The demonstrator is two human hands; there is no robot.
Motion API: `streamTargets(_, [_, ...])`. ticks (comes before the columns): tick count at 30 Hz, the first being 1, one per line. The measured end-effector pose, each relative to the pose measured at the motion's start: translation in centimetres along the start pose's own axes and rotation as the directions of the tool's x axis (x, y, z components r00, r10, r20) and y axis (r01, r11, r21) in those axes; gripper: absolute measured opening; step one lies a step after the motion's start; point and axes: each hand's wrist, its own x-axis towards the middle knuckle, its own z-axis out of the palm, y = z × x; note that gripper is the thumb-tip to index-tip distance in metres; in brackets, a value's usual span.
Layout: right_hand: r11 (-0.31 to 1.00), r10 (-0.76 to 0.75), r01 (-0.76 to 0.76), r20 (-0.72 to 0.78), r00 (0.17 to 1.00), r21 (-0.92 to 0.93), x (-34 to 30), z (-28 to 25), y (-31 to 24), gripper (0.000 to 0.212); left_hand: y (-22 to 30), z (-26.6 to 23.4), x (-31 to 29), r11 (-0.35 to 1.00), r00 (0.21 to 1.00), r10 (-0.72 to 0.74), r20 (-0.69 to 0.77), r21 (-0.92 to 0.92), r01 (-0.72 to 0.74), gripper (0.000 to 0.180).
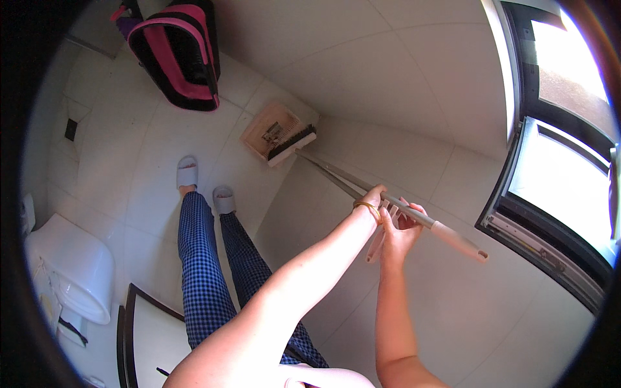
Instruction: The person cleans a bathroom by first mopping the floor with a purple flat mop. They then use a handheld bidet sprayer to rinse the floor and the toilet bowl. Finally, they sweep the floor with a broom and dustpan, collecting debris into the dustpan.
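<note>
My left hand is closed round the grey poles of a long-handled broom and dustpan, a yellow bangle at its wrist. Slanting up to the right, the broom pole ends in a pale pink grip. Close beside, my right hand is closed at the dustpan's pale pink top handle, its fingers partly hidden behind the broom pole. At the poles' far end, the black-bristled broom head lies against the pink dustpan near the wall corner.
A black and pink folding basket stands against the far wall. White slippers are on my feet on the tiled floor. At left are a white toilet and a dark-framed white panel. An open dark-framed window juts in at right.
</note>
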Motion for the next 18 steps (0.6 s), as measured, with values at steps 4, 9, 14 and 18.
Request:
streamTargets(4, [0.997, -0.049, 0.044, 0.075, 0.996, 0.067, -0.1, 0.5, 0.6, 0.057, 0.6, -0.3, 1.1, 0.996, 0.999, 0.000, 0.045, 0.093, -0.004, 0.019])
streamTargets(9, [0.991, -0.038, 0.024, 0.105, 0.994, 0.130, 0.6, -0.2, 2.2, 0.052, 0.6, 0.7, -0.9, 1.000, 0.997, -0.030, -0.075, -0.006, 0.029, 0.016])
streamTargets(14, [0.994, -0.070, 0.069, 0.009, 0.998, 0.086, 0.1, 0.2, 2.2, 0.048, 0.5, 0.9, -1.4, 0.991, 0.991, -0.118, -0.069, -0.070, 0.113, 0.011])
streamTargets(18, [0.989, -0.123, 0.124, -0.012, 0.992, 0.083, -0.1, 0.9, 2.2, 0.042, 0.1, 0.0, 2.7, 0.974, 0.990, -0.120, -0.072, -0.202, 0.104, 0.011])
